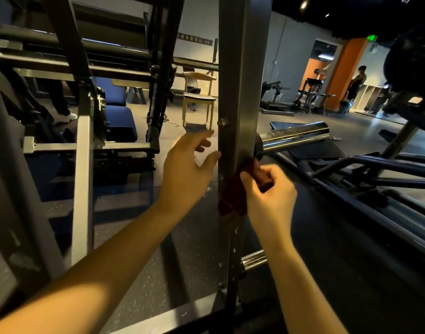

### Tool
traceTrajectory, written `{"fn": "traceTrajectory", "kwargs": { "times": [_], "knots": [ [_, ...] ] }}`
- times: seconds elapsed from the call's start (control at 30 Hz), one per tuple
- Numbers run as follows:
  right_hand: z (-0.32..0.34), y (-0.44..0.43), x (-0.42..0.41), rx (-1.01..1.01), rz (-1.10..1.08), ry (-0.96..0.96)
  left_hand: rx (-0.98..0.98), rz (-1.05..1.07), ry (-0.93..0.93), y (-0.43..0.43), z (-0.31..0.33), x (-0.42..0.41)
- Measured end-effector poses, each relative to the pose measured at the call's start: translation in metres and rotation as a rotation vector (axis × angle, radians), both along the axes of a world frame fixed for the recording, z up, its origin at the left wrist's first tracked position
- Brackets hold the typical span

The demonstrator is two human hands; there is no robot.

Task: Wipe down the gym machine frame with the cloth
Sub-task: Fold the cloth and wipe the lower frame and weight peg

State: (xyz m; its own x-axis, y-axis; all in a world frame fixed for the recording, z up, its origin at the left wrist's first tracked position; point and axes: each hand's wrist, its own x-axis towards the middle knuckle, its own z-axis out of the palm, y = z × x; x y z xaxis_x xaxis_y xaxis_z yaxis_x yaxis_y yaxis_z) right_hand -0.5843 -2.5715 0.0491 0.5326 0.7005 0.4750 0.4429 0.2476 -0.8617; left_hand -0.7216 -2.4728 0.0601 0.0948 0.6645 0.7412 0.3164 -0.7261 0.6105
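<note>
Head view. Left hand [189, 169], fingers loosely spread and grasping nothing, is raised with its thumb tip at the left edge of the grey steel upright post [242, 92]. Right hand [269, 191] is clenched round a dark red cloth [232, 196], against the post's front. A chrome cylindrical peg [295, 138] juts rightward just above this hand. The cloth hangs below and left of the gripping fingers.

The left arm [98, 268] and the right arm [293, 273] are long and thin, and bare all the way up. The left hand [185, 169] and the right hand [269, 189] are bare too.
</note>
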Motion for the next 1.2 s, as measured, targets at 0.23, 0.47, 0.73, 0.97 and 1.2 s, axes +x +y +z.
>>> {"fn": "traceTrajectory", "kwargs": {
  "times": [0.23,0.47,0.73,0.97,1.2],
  "knots": [
    [-0.057,-0.006,0.005,-0.222,-0.066,0.080,-0.015,0.029,0.219,-0.001,-0.049,0.004],
    [-0.058,-0.003,0.001,-0.161,-0.065,0.080,0.072,0.039,0.227,0.002,-0.044,0.012],
    [-0.045,-0.001,0.010,-0.168,-0.003,0.078,0.056,0.056,0.174,0.007,-0.046,0.018],
    [-0.103,-0.004,0.011,-0.323,-0.111,0.186,0.100,0.033,0.133,0.012,-0.051,0.017],
    [-0.031,0.000,0.005,-0.207,0.009,0.030,0.038,0.019,0.102,0.011,-0.053,0.019]
  ]
}}
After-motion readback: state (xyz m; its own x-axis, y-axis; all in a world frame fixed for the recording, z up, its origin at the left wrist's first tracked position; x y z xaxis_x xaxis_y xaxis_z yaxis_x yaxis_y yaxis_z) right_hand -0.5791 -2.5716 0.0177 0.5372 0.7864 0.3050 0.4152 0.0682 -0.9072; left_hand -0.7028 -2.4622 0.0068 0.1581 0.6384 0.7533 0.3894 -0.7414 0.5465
